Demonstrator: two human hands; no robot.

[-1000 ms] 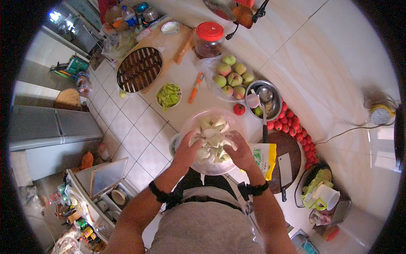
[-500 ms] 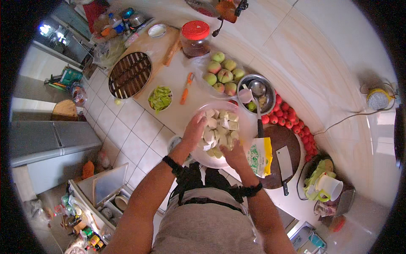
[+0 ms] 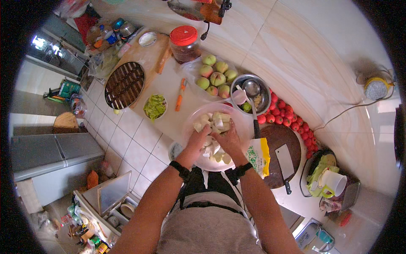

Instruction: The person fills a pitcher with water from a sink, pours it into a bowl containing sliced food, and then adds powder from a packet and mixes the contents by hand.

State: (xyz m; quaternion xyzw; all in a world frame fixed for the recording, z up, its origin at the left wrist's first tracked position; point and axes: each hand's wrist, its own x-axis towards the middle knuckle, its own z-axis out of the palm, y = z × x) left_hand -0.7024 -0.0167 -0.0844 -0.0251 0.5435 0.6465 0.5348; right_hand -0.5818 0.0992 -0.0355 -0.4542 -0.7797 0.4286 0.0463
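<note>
A translucent pinkish bowl (image 3: 190,116) holds many pale, off-white cut chunks (image 3: 219,120), some with a whitish coating; I cannot tell what food they are. Both my hands are down inside it, close together at its middle. My left hand (image 3: 200,141) curls over chunks on the left, its fingertips partly hidden among them. My right hand (image 3: 229,142) is cupped around chunks on the right, with the thumb toward my left hand. More chunks lie below the hands, near the bowl's near rim.
Right of the bowl are a yellow-and-white packet (image 3: 259,157), a round chopping board (image 3: 274,134) with a cleaver (image 3: 284,162), and red fruits (image 3: 281,113). Beyond stand a metal bowl (image 3: 265,91) with a ladle, bagged peaches (image 3: 217,79), an orange-handled peeler or knife (image 3: 180,95) and a bowl of greens (image 3: 155,106).
My hands have moved inward from the bowl's two sides and now meet over its middle. The chunks have shifted, and the view has turned slightly.
</note>
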